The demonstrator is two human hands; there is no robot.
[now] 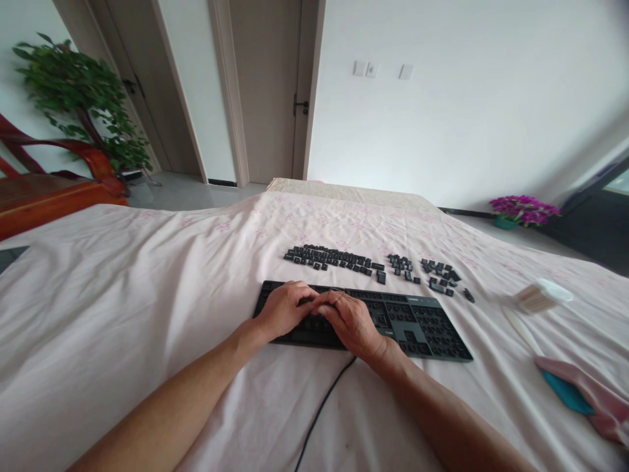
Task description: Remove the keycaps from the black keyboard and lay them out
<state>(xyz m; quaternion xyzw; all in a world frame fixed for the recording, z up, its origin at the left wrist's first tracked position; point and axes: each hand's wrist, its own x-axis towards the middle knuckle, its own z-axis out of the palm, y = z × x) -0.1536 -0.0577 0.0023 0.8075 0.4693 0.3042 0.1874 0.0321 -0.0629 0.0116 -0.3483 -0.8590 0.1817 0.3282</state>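
Observation:
A black keyboard (405, 326) with its keycaps off lies on a pink-white cloth. Over its left half, my left hand (289, 308) and my right hand (346, 318) meet at the fingertips, with fingers bent and pressed together. Anything between the fingertips is too small or hidden to make out. Behind the keyboard, loose black keycaps (339, 257) lie in rows, with smaller groups of keycaps (439, 270) to the right. A black cable (322, 406) runs from the keyboard's front edge toward me.
To the right are a clear container of cotton swabs (543, 296), a white-handled brush (523, 331) and a pink cloth with a blue patch (584, 390). A dark flat object (12, 257) sits at the far left. A wooden chair (63, 190) stands beyond.

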